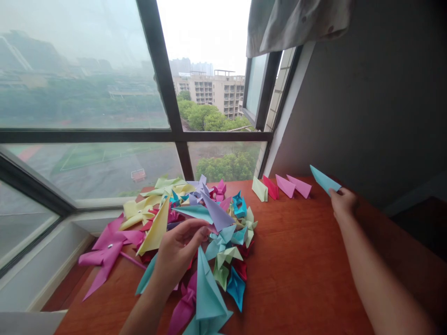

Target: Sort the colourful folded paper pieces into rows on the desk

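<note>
My right hand (pixel 344 202) grips a light blue paper plane (pixel 324 179) by its tail end, nose pointing up and left. It is at the right end of a row of folded paper planes: a pale green plane (pixel 260 189), a red plane (pixel 270 187) and two pink ones (pixel 285 186). Over the heap of folded paper, my left hand (pixel 183 249) has its thumb and fingers pinched together at the lower edge of a lavender paper plane (pixel 217 211). Close by lie a yellow plane (pixel 155 228) and a teal plane (pixel 209 291).
The heap on the reddish-brown wooden table (pixel 289 260) also holds a magenta pinwheel (pixel 108 244), a blue folded piece (pixel 236 288) and several other origami pieces. Window frames (pixel 179 136) stand behind the table. A grey cloth (pixel 300 25) hangs above, beside a dark wall (pixel 363 102).
</note>
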`<state>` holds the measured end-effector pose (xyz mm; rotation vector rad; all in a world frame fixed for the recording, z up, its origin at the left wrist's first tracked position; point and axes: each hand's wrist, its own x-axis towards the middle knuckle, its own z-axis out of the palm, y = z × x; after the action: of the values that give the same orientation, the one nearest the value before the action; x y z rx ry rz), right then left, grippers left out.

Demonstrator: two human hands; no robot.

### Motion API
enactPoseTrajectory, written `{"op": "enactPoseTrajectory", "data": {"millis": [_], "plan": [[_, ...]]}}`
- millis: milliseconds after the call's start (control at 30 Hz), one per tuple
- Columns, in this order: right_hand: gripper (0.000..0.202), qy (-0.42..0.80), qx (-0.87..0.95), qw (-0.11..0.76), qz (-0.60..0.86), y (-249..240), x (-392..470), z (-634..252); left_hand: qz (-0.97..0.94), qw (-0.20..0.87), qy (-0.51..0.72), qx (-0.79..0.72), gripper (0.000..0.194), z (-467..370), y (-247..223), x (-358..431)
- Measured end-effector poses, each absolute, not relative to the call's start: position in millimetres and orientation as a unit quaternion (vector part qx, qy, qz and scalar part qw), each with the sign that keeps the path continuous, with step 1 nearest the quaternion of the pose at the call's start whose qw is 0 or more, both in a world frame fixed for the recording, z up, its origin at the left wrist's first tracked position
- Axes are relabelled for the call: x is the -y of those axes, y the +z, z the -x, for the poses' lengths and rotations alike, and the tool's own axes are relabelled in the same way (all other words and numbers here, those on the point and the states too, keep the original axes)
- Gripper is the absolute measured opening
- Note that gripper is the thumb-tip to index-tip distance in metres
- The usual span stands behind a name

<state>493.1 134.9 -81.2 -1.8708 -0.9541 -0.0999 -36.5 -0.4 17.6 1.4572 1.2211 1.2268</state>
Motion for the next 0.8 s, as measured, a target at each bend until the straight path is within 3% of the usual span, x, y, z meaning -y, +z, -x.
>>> {"op": "enactPoseTrajectory", "data": {"millis": [167, 433, 600, 800], "plan": [[0.023, -0.028, 0.352, 0.401, 0.846, -91.1, -160.8, -497.2, -0.59, 0.423, 0.481, -0.492, 0.02, 37.6, 16.3, -1.8], [0.022, -0.015, 0.381, 0.333, 0.862, -113.1, -175.1, -484.3, -0.584, 0.427, 0.471, -0.505, 0.02, 39.2, 16.0, -1.6], [0.024, -0.031, 0.388, 0.35, 0.852, -117.4, -172.0, -483.1, -0.6, 0.422, 0.461, -0.5, 0.021, 40.1, 16.1, -2.3], [0.034, -0.067, 0.37, 0.447, 0.811, -110.4, -161.7, -476.6, -0.592, 0.409, 0.476, -0.506, 0.019, 39.8, 18.3, -1.5]]}}
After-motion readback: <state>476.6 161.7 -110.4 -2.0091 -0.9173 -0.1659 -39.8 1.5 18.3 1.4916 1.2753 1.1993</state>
